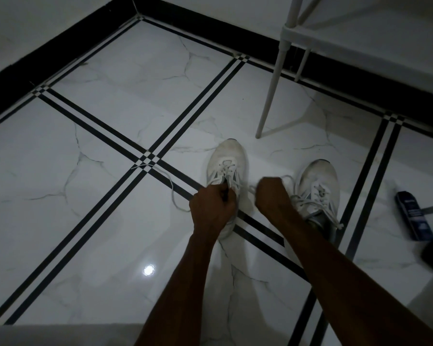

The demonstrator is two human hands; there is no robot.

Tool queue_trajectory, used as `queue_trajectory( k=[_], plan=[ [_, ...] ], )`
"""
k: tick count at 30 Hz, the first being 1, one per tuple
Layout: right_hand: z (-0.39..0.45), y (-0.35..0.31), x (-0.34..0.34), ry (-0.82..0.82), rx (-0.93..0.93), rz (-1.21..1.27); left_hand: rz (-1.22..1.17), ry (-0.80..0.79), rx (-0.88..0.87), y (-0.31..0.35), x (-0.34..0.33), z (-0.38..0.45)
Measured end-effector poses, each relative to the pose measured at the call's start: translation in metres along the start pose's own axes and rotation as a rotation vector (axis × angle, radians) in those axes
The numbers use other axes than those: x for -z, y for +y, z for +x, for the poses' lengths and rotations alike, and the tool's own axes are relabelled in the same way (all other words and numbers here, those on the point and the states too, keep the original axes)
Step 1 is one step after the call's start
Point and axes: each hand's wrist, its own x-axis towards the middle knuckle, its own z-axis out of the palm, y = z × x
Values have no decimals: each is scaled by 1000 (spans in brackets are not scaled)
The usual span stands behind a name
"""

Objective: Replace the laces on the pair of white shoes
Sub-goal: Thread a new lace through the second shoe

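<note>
Two white sneakers sit side by side on a marble-patterned tile floor [115,136] as we work on their laces. The left sneaker [226,161] stands toe-forward beside a crossing of black inlay stripes [148,159]; our left hand [211,208] is curled over its tongue area, fingers pinching something thin and dark at the eyelets, though we cannot tell exactly what it is. A loose white lace [171,186] trails from this shoe across the floor to the left, its tip lying on the stripe crossing. Our right hand [273,196] is closed in a fist between the two shoes, gripping a lace strand that loops out above the knuckles. The right sneaker [319,188] lies just beside that hand, its laces loose and sprawling over the upper. Beyond the shoes stands a white stand leg [270,88]; a dark blue box [410,216] lies near the right edge.
</note>
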Motion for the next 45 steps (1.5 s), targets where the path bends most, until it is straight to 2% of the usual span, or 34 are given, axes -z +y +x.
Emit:
queue_trajectory(
  k=[3, 4, 6, 7, 9, 10, 13, 16, 18, 20, 22, 25, 29, 33, 35, 37, 41, 42, 45],
  plan=[
    [-14, 13, -5, 42, -73, -67, 7, -1, 8, 0, 0, 1],
    [-11, 9, -1, 6, -64, -44, -1, 2, -1, 0, 0, 1],
    [4, -4, 5, -55, 41, 114, -9, 5, -15, 4, 2, 0],
    [12, -11, 7, -9, 105, 186, -16, 9, -17, 5, 3, 0],
    [18, -20, 8, 86, 154, 163, -33, 14, -15, 4, 5, 1],
    [17, -19, 6, 87, 137, 119, -34, 11, -10, 3, 4, 1],
    [9, -2, -1, -49, -60, -63, -3, -1, 25, -4, 3, 2],
    [9, 12, 1, -128, -68, -47, 10, -7, 46, -7, 2, 6],
    [15, 11, 10, -158, 6, 72, 7, -8, 34, -5, 2, 6],
    [17, 3, 17, -186, 90, 341, 6, -4, 17, -8, 1, 5],
    [17, -5, 19, -109, 122, 448, -5, -5, 7, -9, 1, 5],
    [19, -5, 17, -19, 134, 406, -26, -3, 6, -10, 0, 6],
    [15, -5, 16, -39, 110, 426, -26, -12, 8, -8, 0, 4],
    [12, -4, 6, -90, 2, 257, -19, -21, 20, -7, 1, 3],
    [11, -1, 6, -114, -25, 254, -30, -19, 19, -3, 2, 2],
    [12, 1, 14, -134, -53, 373, -67, -9, 10, -1, 6, 3],
    [13, -2, 53, -181, -93, 779, -150, 47, -37, 6, 18, 16],
    [13, -3, 65, -190, -80, 840, -196, 10, -87, 9, 19, 25],
    [12, -5, 92, -200, -9, 922, -335, -258, -230, 21, 18, 55]
  ],
)
